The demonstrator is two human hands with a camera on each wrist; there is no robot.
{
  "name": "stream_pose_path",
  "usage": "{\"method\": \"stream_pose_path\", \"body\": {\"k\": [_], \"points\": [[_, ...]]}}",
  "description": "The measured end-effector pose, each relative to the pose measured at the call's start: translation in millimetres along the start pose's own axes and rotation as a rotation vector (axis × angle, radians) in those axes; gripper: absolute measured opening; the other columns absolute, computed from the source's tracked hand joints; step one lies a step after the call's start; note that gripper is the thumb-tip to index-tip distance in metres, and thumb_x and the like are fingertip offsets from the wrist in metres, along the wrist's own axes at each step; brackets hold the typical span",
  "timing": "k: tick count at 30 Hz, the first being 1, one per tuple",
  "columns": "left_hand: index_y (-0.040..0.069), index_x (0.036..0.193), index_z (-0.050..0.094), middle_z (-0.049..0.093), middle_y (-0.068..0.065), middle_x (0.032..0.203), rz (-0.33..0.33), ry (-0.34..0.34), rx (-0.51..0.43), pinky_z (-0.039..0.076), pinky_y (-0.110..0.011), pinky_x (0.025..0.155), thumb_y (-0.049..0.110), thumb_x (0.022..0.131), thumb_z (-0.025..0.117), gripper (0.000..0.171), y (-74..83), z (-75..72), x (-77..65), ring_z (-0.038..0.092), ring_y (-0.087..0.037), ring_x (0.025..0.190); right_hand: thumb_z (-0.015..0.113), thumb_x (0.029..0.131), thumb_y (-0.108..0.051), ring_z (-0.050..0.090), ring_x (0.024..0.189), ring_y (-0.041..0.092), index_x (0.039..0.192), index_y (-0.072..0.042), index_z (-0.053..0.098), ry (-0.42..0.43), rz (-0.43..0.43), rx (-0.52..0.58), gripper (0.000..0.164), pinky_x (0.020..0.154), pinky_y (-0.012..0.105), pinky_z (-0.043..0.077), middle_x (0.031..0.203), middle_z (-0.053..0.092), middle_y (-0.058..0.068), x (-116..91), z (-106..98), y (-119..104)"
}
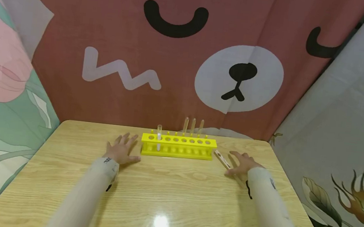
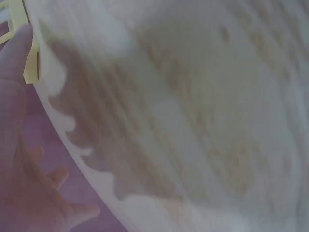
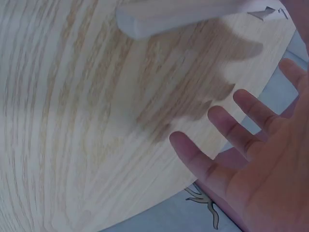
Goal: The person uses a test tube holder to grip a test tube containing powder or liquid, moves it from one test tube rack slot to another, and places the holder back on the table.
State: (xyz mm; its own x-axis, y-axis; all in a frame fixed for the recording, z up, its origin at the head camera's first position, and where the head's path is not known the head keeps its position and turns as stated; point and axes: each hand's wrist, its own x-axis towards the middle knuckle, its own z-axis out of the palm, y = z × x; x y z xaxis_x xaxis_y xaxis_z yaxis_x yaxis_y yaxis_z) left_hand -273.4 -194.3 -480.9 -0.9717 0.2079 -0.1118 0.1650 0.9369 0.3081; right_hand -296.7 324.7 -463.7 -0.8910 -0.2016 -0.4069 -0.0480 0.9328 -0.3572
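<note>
While your left hand (image 1: pixel 120 152) spreads wide just beside the yellow test-tube rack (image 1: pixel 179 141), your right hand (image 1: pixel 244 164), also spread, is beside the wooden test-tube holder (image 1: pixel 222 159), with one upright test tube (image 1: pixel 159 130) racked nearer your left and three upturned test tubes (image 1: pixel 193 125) nearer your right.

Pale long sleeves (image 1: pixel 275 212) with dark markings (image 1: pixel 108 160) near the cuffs (image 1: pixel 101 166).
</note>
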Motion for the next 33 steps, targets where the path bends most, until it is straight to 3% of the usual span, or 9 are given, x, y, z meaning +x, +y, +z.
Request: {"method": "stream_pose_path", "body": {"k": [4,8,14,20,25,33], "points": [[0.008,0.161,0.021,0.014,-0.032,0.161,0.049,0.023,-0.114,0.024,-0.08,0.106,0.043,0.096,0.068,0.087,-0.5,6.8,3.4,0.023,-0.062,0.141,0.077,0.079,-0.066,0.027,0.136,0.064,0.161,-0.018,0.023,0.011,-0.012,-0.008,0.109,0.096,0.077,0.038,0.154,0.02,0.039,7.0,5.9,4.5],[0.003,0.159,0.025,0.019,-0.033,0.159,0.085,0.042,-0.237,0.031,-0.072,0.109,0.033,0.098,0.068,0.08,-1.9,13.7,10.3,0.026,-0.057,0.141,0.078,0.078,-0.066,0.04,0.13,0.061,0.159,-0.015,0.028,0.031,-0.026,0.012,0.108,0.093,0.073,0.044,0.149,0.027,0.038,13.5,10.8,8.3],[-0.004,0.155,0.028,0.027,-0.032,0.155,0.102,0.058,-0.361,0.03,-0.065,0.114,0.031,0.1,0.065,0.074,-0.5,21.5,18.3,0.031,-0.051,0.141,0.08,0.08,-0.059,0.054,0.117,0.048,0.148,-0.014,0.041,0.046,-0.036,0.025,0.091,0.084,0.063,0.05,0.14,0.037,0.033,15.0,15.8,8.5],[-0.006,0.153,0.03,0.028,-0.034,0.153,0.078,0.071,-0.53,0.028,-0.063,0.116,0.028,0.1,0.064,0.072,4.5,26.9,21.8,0.035,-0.05,0.139,0.081,0.083,-0.051,0.057,0.107,0.038,0.134,-0.012,0.048,0.068,-0.021,0.029,0.072,0.084,0.057,0.051,0.128,0.043,0.025,14.7,18.5,4.2],[-0.005,0.15,0.037,0.037,-0.031,0.147,0.044,0.105,-0.63,0.03,-0.059,0.117,0.025,0.1,0.065,0.065,9.3,32.5,26.9,0.04,-0.046,0.137,0.079,0.087,-0.046,0.056,0.103,0.034,0.129,-0.007,0.049,0.07,-0.045,0.03,0.064,0.088,0.054,0.05,0.12,0.047,0.022,16.0,19.1,3.8],[-0.004,0.146,0.045,0.042,-0.026,0.15,-0.021,0.175,-0.829,0.034,-0.052,0.117,0.017,0.101,0.063,0.053,17.9,40.2,32.9,0.04,-0.041,0.14,0.074,0.093,-0.034,0.052,0.081,0.023,0.117,-0.003,0.051,0.067,-0.13,0.017,0.045,0.073,0.039,0.048,0.098,0.055,0.013,18.4,17.6,-1.2]]}}
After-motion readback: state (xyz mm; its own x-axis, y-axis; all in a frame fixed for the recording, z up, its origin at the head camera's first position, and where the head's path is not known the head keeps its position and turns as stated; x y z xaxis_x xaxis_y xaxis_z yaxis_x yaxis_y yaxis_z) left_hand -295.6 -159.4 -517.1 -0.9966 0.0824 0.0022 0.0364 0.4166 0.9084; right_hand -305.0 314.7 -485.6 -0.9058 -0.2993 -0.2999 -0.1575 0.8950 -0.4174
